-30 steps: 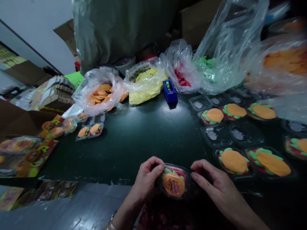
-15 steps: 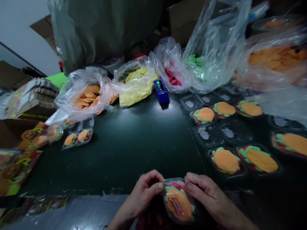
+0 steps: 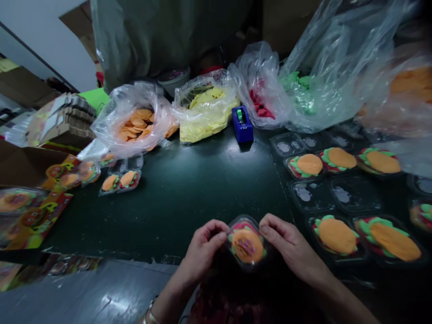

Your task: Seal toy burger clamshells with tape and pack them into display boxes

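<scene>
Pack (image 3: 247, 243) higher, pinched between both hands (image 3: 201, 245) (image 3: 290, 245)

A glossy dark green tabletop (image 3: 189, 193) reflects bright light. A plain white wall (image 3: 43, 40) stands behind it, with smooth grey floor (image 3: 84, 297) below.

A single head-worn camera looks forward and down across the dark green desk (image 3: 189, 189), close above the left hand (image 3: 202, 245) and right hand (image 3: 292, 247).

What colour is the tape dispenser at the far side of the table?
The tape dispenser is blue with a green roll, clearest in the head view.
</scene>
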Available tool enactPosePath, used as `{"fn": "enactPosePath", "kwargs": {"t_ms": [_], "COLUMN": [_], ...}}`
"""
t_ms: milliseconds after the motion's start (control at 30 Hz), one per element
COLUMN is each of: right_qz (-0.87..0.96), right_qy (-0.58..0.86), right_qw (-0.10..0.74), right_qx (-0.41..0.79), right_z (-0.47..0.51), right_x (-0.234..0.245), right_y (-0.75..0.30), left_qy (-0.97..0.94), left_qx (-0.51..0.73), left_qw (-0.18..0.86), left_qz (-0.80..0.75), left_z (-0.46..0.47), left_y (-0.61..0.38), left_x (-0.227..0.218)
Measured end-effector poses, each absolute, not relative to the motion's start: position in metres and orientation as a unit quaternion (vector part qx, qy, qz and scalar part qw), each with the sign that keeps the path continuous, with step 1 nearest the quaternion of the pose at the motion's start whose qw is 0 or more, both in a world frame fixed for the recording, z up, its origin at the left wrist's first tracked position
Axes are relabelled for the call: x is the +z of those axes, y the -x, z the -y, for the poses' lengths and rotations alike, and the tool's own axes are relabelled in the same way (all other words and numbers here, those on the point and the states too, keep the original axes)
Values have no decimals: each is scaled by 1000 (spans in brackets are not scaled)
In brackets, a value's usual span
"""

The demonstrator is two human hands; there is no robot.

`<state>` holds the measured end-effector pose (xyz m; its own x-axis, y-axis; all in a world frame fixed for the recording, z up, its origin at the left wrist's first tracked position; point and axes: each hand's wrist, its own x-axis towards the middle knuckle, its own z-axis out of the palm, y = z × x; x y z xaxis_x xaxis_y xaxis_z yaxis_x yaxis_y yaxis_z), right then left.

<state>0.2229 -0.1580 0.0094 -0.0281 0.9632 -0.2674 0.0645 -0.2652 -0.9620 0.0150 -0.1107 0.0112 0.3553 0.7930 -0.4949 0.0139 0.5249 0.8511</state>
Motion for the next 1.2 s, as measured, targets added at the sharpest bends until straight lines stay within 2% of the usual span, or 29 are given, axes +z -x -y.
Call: {"fn": "enactPosePath", "kwargs": {"t_ms": [167, 233, 367, 733, 933, 1200], "right_qz": [480, 476, 452, 458, 511, 542], "right_qy": [563, 561, 616, 564, 506, 453], "right_qw": [404, 413, 458, 513, 532, 506], "right_qx": [539, 537, 455, 457, 447, 495], "right_z": [154, 156, 155, 143, 159, 183], "right_x": [6, 0, -8, 1, 19, -15], "right_y": [-206, -195, -187, -176, -186, -181], "left_qy": [-306, -277, -243, -194, -209, -144], "left_qx": [428, 457, 495, 539, 521, 487], "left_qw": [694, 697, 699, 707, 717, 732], "left_qz": [-491, -477, -455, -414, -412, -454], "left_z": [92, 89, 88, 107, 127, 165], "left_y": [-16, -21, -27, -48, -47, -25], "left_x": [8, 7, 6, 15, 34, -17]}}
